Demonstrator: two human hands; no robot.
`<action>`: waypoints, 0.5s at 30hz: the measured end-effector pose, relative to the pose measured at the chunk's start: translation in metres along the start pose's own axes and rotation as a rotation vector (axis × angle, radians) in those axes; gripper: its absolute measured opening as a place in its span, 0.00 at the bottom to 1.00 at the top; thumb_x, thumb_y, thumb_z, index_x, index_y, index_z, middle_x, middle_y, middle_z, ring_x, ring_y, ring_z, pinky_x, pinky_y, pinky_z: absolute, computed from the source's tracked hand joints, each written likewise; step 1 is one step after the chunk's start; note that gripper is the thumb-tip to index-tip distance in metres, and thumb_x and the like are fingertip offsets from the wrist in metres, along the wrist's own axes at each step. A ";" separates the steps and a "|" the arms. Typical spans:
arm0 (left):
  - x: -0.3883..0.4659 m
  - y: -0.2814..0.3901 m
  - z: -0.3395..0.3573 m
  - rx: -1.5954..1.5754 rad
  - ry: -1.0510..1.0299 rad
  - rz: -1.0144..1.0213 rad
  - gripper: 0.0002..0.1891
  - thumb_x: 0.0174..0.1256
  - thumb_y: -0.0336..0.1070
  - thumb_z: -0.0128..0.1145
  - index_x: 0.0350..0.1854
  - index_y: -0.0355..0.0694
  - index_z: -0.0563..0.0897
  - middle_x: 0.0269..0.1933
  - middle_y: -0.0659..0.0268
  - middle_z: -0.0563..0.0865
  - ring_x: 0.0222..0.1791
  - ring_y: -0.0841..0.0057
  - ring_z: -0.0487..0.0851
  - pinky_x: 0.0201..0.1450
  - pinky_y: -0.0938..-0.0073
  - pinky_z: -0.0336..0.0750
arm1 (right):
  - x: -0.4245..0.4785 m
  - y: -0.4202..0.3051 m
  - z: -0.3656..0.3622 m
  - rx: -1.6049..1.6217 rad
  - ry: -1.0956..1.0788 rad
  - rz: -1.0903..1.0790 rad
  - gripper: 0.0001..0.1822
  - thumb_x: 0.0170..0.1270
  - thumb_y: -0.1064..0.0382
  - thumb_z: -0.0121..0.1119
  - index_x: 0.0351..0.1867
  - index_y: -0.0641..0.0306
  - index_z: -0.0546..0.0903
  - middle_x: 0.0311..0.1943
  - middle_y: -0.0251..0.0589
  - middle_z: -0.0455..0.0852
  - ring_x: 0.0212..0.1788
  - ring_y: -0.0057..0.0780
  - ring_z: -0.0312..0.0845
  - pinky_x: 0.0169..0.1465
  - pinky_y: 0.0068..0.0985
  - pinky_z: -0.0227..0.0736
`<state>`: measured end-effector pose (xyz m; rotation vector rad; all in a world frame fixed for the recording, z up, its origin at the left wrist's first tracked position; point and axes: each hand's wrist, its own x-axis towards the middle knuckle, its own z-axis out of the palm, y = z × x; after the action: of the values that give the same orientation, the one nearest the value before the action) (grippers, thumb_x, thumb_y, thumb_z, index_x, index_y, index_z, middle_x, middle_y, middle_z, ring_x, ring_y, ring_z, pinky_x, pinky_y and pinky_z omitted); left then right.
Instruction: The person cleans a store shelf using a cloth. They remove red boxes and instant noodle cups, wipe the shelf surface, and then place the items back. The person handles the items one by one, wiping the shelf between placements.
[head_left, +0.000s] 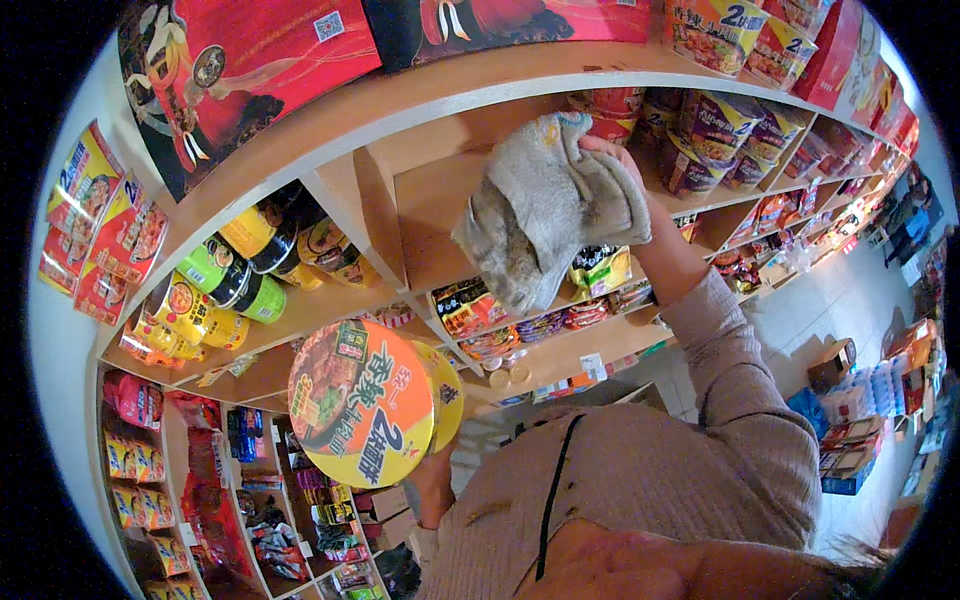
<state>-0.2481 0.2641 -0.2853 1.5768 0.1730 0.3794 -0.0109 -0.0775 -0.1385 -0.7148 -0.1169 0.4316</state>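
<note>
My left hand (433, 480) grips a large round instant noodle bowl (364, 405) from below and behind, its printed orange and yellow lid tilted towards the camera; most of the fingers are hidden. My right hand (615, 154) is raised in front of the shelf and holds a folded, stained grey cloth (551, 210), which covers part of the fingers. Behind the cloth lies a wooden shelf compartment (435, 187) with a bare board at its left. Red noodle bowls (611, 127) stand just behind my right hand, with purple noodle bowls (709, 139) to their right.
Yellow, green and black noodle cups (232, 277) fill the compartment at the left. Red gift boxes (262, 67) stand on the upper shelf. Bagged noodles (469, 307) lie on the level below. Cartons (832, 364) and wrapped packs stand on the floor at the right.
</note>
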 end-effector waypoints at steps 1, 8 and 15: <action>-0.005 -0.006 -0.001 -0.065 0.045 -0.025 0.32 0.47 0.38 0.73 0.56 0.33 0.74 0.55 0.61 0.81 0.51 0.71 0.78 0.54 0.68 0.74 | 0.006 -0.002 -0.002 -0.009 -0.048 -0.016 0.18 0.59 0.50 0.57 0.40 0.61 0.83 0.36 0.43 0.87 0.38 0.39 0.82 0.47 0.38 0.75; -0.013 -0.020 -0.023 -0.178 -0.003 -0.145 0.32 0.47 0.40 0.73 0.56 0.35 0.76 0.55 0.61 0.81 0.54 0.69 0.77 0.56 0.68 0.71 | 0.061 -0.018 -0.122 -1.385 0.389 -0.638 0.18 0.61 0.55 0.56 0.50 0.59 0.79 0.47 0.46 0.83 0.47 0.43 0.77 0.54 0.35 0.71; -0.029 0.004 -0.026 0.058 0.114 -0.057 0.32 0.46 0.38 0.73 0.57 0.36 0.76 0.56 0.62 0.81 0.52 0.68 0.79 0.58 0.67 0.70 | 0.075 0.036 -0.053 -2.292 0.446 -0.341 0.33 0.64 0.37 0.48 0.66 0.51 0.66 0.64 0.46 0.68 0.67 0.44 0.60 0.65 0.48 0.57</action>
<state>-0.2846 0.2787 -0.2847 1.6049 0.3188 0.4232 0.0580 -0.0535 -0.2050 -2.9430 -0.2898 -0.4616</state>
